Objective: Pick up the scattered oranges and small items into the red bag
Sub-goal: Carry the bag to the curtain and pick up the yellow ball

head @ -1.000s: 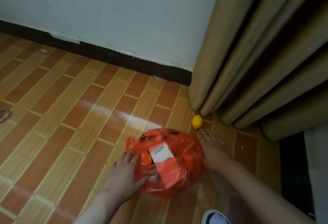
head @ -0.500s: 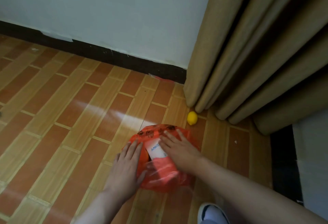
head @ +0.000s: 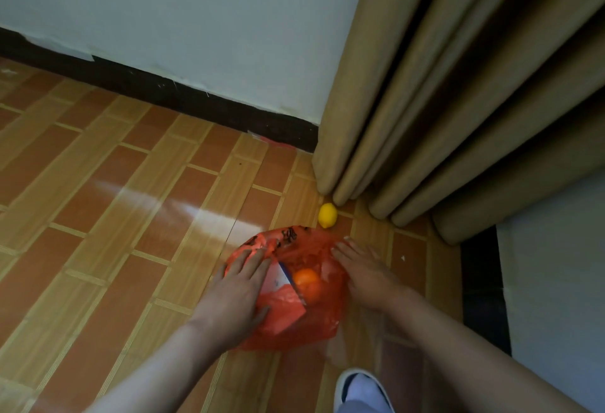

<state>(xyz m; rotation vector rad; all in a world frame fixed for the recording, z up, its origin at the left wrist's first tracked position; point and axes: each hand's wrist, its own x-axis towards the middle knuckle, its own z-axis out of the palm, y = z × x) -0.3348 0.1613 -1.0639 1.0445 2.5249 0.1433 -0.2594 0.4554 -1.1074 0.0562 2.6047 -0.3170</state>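
Change: since half a second ago the right hand [head: 366,270] has slid off the middle of the red bag [head: 291,321] to its right edge, uncovering an orange [head: 306,280] inside; the left hand [head: 237,294] has spread further over the bag's left side.
Left hand: lies flat with fingers straight and slightly fanned, pressing on the left part of the bag, fingertips reaching toward the crumpled top edge; it grips nothing.
Right hand: lies palm down with fingers straight, resting along the bag's right edge, partly on plastic and partly on the floor [head: 114,216]; it holds nothing.
Red bag: sits on the floor between the two hands, its thin plastic wrinkled, with dark print near the far rim.
Orange: inside the bag, between the hands, nearer the right one.
White box [head: 283,294]: also inside the bag, just beside the orange and partly under the left hand's fingers; it has a blue edge.
Lemon [head: 327,215]: on the floor just past the right hand's fingertips, outside the bag, close to the foot of the curtain [head: 442,111].
Shoe [head: 361,389]: white, at the near edge, below the right forearm.
Wall [head: 180,26]: pale, with a dark skirting strip, well beyond both hands.
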